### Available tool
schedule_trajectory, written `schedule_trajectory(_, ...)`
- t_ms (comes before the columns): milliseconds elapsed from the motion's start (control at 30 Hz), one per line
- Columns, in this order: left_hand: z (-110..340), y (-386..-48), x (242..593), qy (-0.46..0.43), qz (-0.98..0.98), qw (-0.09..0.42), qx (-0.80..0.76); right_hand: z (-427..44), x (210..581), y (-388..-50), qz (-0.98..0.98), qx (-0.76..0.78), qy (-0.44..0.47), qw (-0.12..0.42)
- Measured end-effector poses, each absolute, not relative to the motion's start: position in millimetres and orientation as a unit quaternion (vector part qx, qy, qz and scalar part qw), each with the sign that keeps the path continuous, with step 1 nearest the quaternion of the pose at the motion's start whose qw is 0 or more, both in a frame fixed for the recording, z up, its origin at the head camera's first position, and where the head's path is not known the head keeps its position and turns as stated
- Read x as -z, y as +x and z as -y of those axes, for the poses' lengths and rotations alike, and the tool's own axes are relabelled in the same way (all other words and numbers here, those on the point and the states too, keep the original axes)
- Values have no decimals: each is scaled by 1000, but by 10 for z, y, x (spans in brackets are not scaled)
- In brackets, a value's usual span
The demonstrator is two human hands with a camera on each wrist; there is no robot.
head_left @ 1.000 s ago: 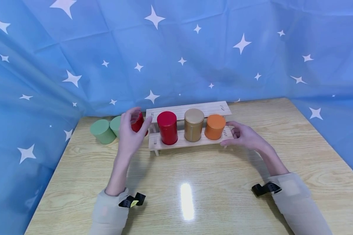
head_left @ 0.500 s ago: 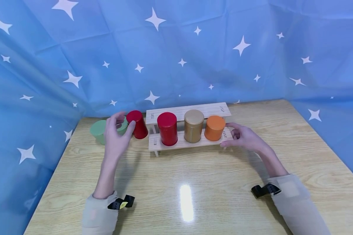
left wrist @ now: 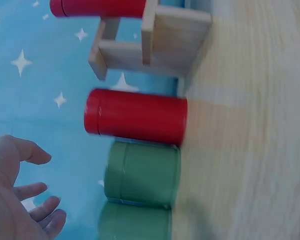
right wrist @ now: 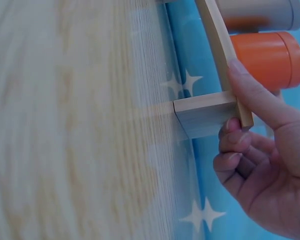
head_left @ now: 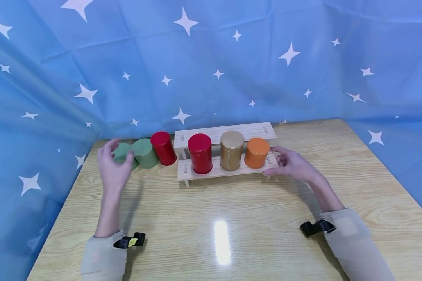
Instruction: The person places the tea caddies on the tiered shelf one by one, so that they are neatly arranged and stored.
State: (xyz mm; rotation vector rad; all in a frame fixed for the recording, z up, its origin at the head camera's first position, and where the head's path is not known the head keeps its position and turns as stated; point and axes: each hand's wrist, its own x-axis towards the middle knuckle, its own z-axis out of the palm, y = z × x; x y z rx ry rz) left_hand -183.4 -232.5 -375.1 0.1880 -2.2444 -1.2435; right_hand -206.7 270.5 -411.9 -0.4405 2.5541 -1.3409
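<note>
In the head view my left hand [head_left: 113, 171] hovers before the leftmost green canister [head_left: 121, 152] and hides part of it. The left wrist view shows its thumb and fingers apart, with nothing held. Beside that canister stand another green canister [head_left: 145, 154] and a tall red canister [head_left: 163, 149]. My right hand [head_left: 291, 164] pinches the right end of the two-tier wooden rack [head_left: 214, 171], thumb above and fingers curled under the board in the right wrist view. On the lower tier stand a red canister [head_left: 200, 154], a gold canister [head_left: 231, 151] and an orange canister [head_left: 256, 153].
The rack's upper board [head_left: 211, 134] lies behind the three canisters. A blue star-patterned cloth [head_left: 211, 58] hangs along the back and left edges of the wooden table [head_left: 183, 230].
My left hand has moved left, from beside the red canister off the rack, past one green canister to the leftmost one. My right hand keeps its hold on the rack's end.
</note>
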Motion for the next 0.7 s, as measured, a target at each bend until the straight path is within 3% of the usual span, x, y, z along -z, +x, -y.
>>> schedule_trajectory(700, 2727, -1984, 4061, 157, 865, 163, 448, -2686, 4095, -2058, -862, 470, -145, 121)
